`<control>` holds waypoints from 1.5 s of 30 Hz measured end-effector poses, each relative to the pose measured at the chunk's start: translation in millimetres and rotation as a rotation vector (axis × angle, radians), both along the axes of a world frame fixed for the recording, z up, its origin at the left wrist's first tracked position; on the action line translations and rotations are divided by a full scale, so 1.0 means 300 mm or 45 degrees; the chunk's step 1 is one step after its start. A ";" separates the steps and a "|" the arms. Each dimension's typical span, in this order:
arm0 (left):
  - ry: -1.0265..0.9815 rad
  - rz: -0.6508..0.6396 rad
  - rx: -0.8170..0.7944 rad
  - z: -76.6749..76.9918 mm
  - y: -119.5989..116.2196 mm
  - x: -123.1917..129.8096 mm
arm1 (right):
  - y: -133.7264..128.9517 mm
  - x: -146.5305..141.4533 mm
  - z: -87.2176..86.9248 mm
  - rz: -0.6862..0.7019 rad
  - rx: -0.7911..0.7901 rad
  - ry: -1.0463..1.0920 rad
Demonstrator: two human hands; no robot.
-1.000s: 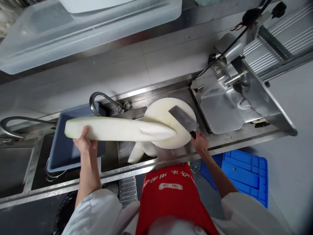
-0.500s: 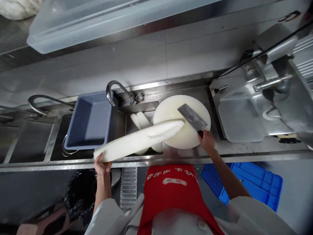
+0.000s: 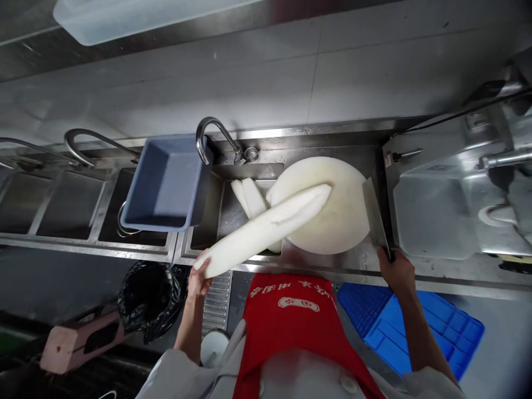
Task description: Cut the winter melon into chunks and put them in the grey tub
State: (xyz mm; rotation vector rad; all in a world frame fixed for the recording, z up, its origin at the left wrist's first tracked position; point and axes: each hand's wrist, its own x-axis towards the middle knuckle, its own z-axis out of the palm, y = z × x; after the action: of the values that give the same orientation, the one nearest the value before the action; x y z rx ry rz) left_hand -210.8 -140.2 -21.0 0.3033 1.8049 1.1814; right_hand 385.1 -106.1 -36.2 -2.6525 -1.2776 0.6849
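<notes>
My left hand [image 3: 200, 277] grips the near end of a long, pale peeled winter melon piece [image 3: 261, 230]. The melon slants across the sink, its far tip over a round white cutting board [image 3: 351, 221]. At the board's right edge, my right hand [image 3: 397, 269] is closed on the handle of a cleaver [image 3: 376, 213]. The blade is tipped up, seen at a steep angle, and stands apart from the melon. More pale melon pieces [image 3: 253, 198] lie in the sink [image 3: 224, 208] behind and under the long one.
A grey-blue plastic tub [image 3: 166, 183] sits over the sinks at left, beside a curved faucet [image 3: 216, 130]. Right of the board is a metal machine with a tray [image 3: 432, 216]. Below the counter are a black-bagged bin [image 3: 149, 299] and a blue crate [image 3: 415, 332].
My right hand has carried the cleaver rightward, from over the board to its right edge, turning the blade up. The melon now tilts more steeply, with its held end nearer me. The view has shifted.
</notes>
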 end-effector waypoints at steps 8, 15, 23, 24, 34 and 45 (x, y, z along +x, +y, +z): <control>-0.113 -0.435 0.073 -0.053 0.254 0.286 | -0.104 -0.058 0.024 0.033 -0.165 0.064; 0.455 -1.376 -0.288 -0.023 0.511 0.344 | -0.116 -0.095 0.026 0.055 -0.191 0.088; 1.372 -1.674 -0.585 0.039 0.499 0.487 | -0.126 -0.105 0.015 0.059 -0.147 0.151; 1.449 -1.660 -0.581 0.044 0.471 0.506 | -0.128 -0.107 0.013 0.053 -0.137 0.144; 1.784 -1.528 -0.233 0.052 0.264 0.585 | -0.251 -0.077 0.055 -0.287 0.045 0.176; 1.623 -1.965 0.040 -0.068 0.164 0.715 | -0.340 0.031 0.086 -0.682 0.275 -0.015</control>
State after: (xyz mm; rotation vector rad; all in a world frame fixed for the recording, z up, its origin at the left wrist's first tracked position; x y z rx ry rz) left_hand 3.6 -91.0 -41.5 2.2976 1.5885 -0.2785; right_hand 394.3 -208.0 -10.4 -2.6340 -0.5500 0.4203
